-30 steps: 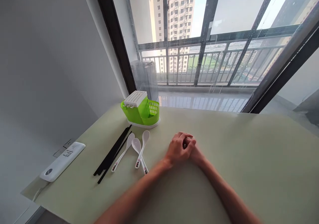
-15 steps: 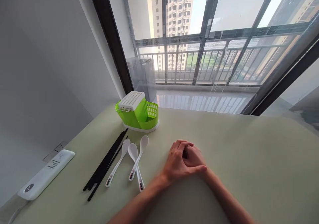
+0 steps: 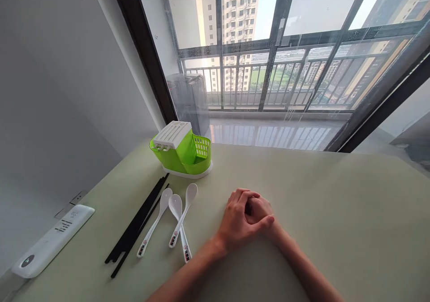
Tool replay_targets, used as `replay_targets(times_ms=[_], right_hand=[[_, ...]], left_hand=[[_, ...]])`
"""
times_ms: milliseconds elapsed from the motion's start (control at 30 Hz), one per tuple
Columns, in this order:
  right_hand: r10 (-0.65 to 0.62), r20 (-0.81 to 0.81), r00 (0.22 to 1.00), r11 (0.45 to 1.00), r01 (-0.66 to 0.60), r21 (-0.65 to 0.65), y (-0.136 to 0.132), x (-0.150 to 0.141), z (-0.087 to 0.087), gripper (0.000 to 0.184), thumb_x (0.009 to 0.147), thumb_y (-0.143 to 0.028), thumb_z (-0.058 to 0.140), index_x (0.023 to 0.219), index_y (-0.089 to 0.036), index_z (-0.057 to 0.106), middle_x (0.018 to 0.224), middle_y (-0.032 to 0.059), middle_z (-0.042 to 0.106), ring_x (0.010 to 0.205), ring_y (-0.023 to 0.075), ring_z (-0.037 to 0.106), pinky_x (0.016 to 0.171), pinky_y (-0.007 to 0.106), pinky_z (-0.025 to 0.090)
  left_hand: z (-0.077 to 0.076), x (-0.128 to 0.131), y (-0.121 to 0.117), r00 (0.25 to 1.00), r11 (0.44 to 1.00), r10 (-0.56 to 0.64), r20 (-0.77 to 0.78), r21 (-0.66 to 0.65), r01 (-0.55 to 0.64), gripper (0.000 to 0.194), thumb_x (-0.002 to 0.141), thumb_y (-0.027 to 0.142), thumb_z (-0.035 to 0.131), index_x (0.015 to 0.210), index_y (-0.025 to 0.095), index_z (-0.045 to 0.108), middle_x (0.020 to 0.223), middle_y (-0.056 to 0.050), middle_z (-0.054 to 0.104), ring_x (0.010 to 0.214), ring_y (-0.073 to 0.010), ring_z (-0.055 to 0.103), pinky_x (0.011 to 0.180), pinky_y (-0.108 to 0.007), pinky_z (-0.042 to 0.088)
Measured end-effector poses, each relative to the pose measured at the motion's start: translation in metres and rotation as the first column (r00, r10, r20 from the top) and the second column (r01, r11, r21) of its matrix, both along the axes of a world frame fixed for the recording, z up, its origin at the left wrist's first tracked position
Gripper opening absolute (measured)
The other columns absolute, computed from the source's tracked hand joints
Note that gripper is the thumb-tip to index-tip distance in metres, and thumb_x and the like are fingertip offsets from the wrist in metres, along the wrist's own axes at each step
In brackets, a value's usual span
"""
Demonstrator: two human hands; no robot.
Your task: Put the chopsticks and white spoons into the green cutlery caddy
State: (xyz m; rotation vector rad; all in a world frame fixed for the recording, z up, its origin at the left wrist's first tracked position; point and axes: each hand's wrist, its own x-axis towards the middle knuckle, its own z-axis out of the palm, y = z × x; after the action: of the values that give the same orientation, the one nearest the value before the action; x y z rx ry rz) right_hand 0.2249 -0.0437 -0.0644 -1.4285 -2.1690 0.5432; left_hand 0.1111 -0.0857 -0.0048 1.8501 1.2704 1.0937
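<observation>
Resting, it seems: left hand loosely clasps right hand, whose grip I cannot tell; reaching 3 spoons calls for unclasping.

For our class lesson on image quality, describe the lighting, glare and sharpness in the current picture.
Head view: daylight enters through dark-framed glass panes; head view: bright reflections streak the glossy balcony floor; head view: white long-handled spoons look sharper than the bare left forearm.
</observation>
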Motion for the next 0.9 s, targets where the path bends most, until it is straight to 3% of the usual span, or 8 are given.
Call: replay_targets(times_ms=[900], right_hand=[[0.018, 0.024, 1.0, 0.999, -0.018, -0.032, -0.0004, 0.0, 0.0066, 0.018, 0.077, -0.027, 0.063, 0.061, -0.019, 0.064, 0.062, 0.0036, 0.063, 0.054, 0.0124, 0.042, 0.055, 0.027, 0.027]], left_hand=[[-0.0015, -0.0001, 0.001, 1.0, 1.0, -0.006, -0.016, 0.006, 0.006, 0.047, 0.077, 0.046, 0.08, 0.116, 0.025, 0.064, 0.118, -0.007, 0.064, 0.113, -0.0269, 0.06, 0.106, -0.043, 0.049]])
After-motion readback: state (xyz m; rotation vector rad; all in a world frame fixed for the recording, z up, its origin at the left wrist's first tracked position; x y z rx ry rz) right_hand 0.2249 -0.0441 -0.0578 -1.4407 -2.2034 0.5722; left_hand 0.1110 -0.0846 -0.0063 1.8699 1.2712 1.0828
